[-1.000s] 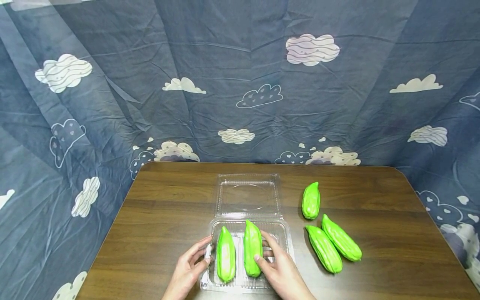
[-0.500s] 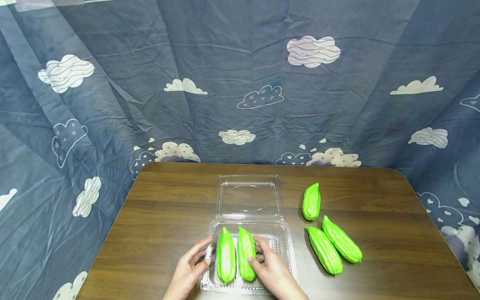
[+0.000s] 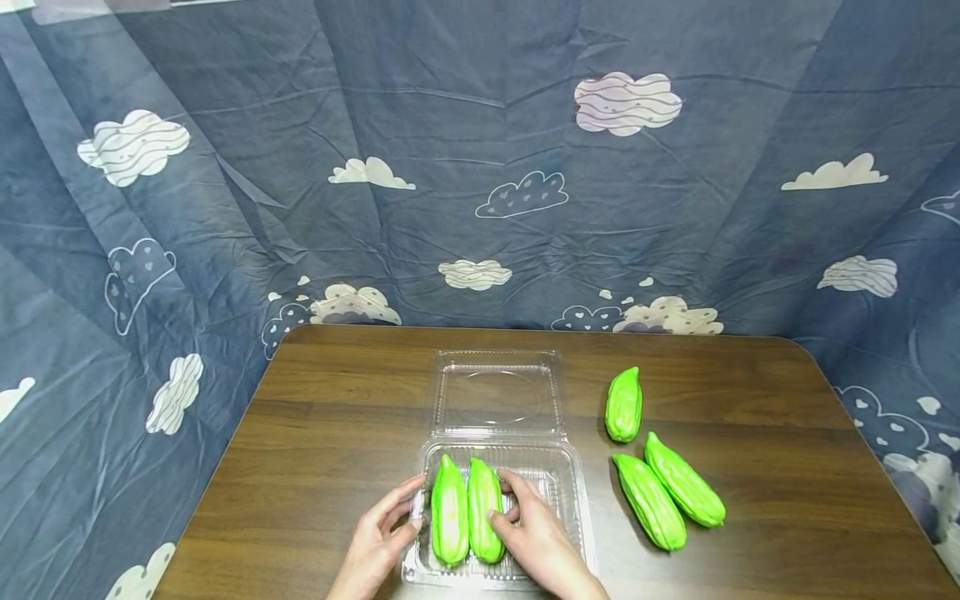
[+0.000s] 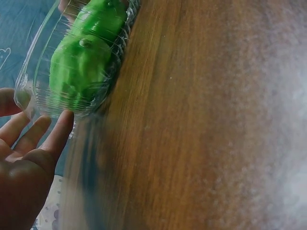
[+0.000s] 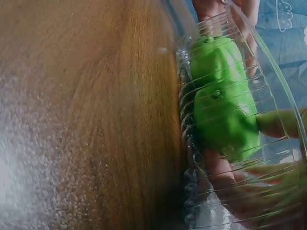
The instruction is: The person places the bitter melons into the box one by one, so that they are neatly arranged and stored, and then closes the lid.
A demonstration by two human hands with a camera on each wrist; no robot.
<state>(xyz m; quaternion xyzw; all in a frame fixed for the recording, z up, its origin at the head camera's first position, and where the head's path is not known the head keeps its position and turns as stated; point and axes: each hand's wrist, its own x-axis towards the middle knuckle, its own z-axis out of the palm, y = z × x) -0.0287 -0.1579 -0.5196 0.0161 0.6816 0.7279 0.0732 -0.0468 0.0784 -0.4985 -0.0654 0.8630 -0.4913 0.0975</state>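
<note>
Two bright green, ridged bitter melons lie side by side in the left part of a clear plastic clamshell container (image 3: 587,546). My right hand (image 3: 536,537) pinches the right bitter melon (image 3: 484,508) between thumb and fingers, and the right wrist view shows digits on both sides of that melon (image 5: 225,120). The left bitter melon (image 3: 449,512) is against its neighbour, close to the container's left wall. At that wall, the spread, fairly straight fingers of my left hand (image 3: 378,529) touch the plastic from outside. Through the wall, green melon ends (image 4: 79,67) show in the left wrist view.
The container's lid (image 3: 495,396) lies folded back behind its base. To the right on the brown wooden table (image 3: 322,417) are three more bitter melons: one farther back (image 3: 623,406), and two slanted ones (image 3: 651,502) (image 3: 684,481) side by side. A dark blue cloud-patterned cloth (image 3: 420,108) hangs behind.
My right hand has moved left and lowered its bitter melon from the container's middle to beside the left one, which has shifted slightly left. My left hand has stayed in place.
</note>
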